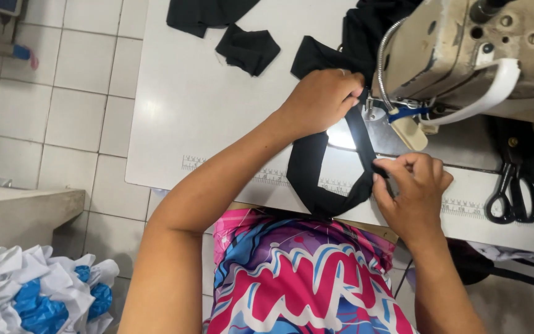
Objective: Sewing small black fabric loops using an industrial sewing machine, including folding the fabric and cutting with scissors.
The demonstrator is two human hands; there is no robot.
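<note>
Two hands bear on one black fabric strip (309, 170), which lies on the white table (180, 105) as a loop in front of the sewing machine (465, 49).

Left side: the left hand (319, 102) rests knuckles-up on the far end of the strip, fingers curled and pressed together over the cloth just beside the needle area. Whether the fingertips pinch the cloth beneath cannot be told; they are hidden under the hand.

Centre: the strip runs from under the left hand down toward the table's near edge, bends there, and climbs back up to the right. Its lit stretch runs lengthwise from the needle toward the person, tilted slightly rightward.

Right side: the right hand (412, 185) pinches the near end of that stretch between thumb and forefinger, the other fingers curled in. This hand sits nearer the person; the left is nearer the needle.

Further right, black scissors (514, 192) lie on the table, well apart from both hands. Loose black fabric pieces (247, 48) lie at the far left of the table.
</note>
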